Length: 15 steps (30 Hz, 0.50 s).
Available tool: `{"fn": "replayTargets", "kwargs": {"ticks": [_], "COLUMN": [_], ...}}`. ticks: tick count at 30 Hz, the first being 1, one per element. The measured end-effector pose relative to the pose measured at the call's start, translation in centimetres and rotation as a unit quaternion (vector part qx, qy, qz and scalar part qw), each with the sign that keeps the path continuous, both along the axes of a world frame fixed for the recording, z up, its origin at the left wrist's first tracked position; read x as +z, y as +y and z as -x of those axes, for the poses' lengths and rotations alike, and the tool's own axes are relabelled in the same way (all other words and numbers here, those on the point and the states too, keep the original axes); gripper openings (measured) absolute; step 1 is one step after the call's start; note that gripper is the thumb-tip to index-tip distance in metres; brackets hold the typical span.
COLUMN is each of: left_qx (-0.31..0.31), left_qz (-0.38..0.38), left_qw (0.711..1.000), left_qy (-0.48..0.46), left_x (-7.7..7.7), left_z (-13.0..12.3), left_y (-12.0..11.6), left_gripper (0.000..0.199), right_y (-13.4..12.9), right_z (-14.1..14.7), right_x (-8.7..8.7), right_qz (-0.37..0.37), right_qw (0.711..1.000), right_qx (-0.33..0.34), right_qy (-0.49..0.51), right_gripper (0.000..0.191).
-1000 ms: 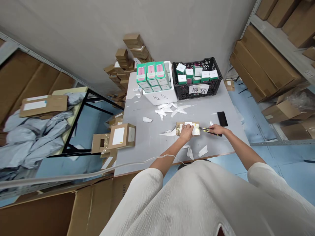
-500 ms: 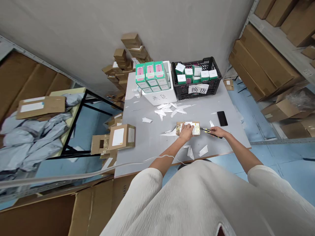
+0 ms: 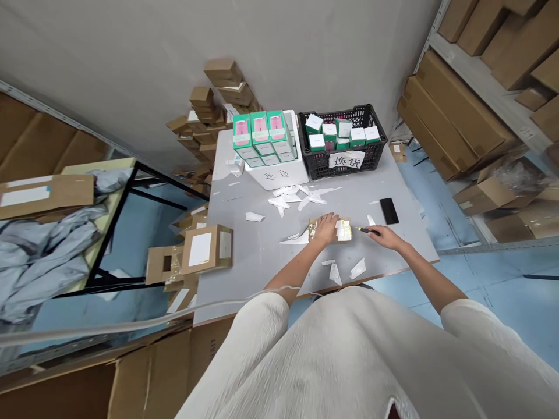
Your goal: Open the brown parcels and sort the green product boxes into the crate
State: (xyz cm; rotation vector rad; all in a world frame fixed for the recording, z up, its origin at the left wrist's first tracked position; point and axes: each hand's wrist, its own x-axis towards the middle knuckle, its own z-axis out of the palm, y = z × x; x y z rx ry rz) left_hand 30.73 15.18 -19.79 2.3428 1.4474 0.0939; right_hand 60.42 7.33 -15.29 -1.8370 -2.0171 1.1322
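A small cardboard box point(image 3: 344, 230) with shiny tape and a white label lies flat on the grey table point(image 3: 262, 256). My left hand point(image 3: 326, 228) grips it from above, across its left half, and covers part of the label. In my right hand point(image 3: 386, 237) is a black and yellow utility knife point(image 3: 369, 231), fingers wrapped round its handle. Its tip points left, a short way from the box's right end. White paper scraps point(image 3: 358, 268) lie on the near side of the box, and a torn white strip point(image 3: 294, 237) is at its left.
Behind stand a white bin point(image 3: 279, 176) with green and pink boxes and a black crate point(image 3: 371, 157) holding similar ones. A phone point(image 3: 388, 210) lies at the right. A larger carton point(image 3: 207, 249) sits at the left edge. A white cable point(image 3: 174, 314) crosses the near left.
My right hand has shifted the utility knife slightly, and its tip now stands apart from the box's right end. My left hand stays on the box. The whole view has moved a little.
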Motion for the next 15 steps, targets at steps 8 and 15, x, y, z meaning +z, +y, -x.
{"fn": "replayTargets", "kwargs": {"ticks": [8,15], "left_qx": [-0.021,-0.006], "left_qz": [0.023,0.031], "left_qw": [0.999,0.997], "left_qy": [0.033,0.071], "left_x": [0.4,0.3], "left_z": [0.2,-0.5], "left_y": [0.4,0.9], "left_gripper": [0.049,0.048], "right_y": [-0.3,-0.2], "right_z": [1.5,1.8], "right_x": [0.4,-1.5], "right_qz": [-0.04,-0.089], "right_qw": [0.988,0.982], "right_qx": [0.091,0.094], "right_qy": [-0.114,-0.139], "right_gripper": [0.047,0.045]}}
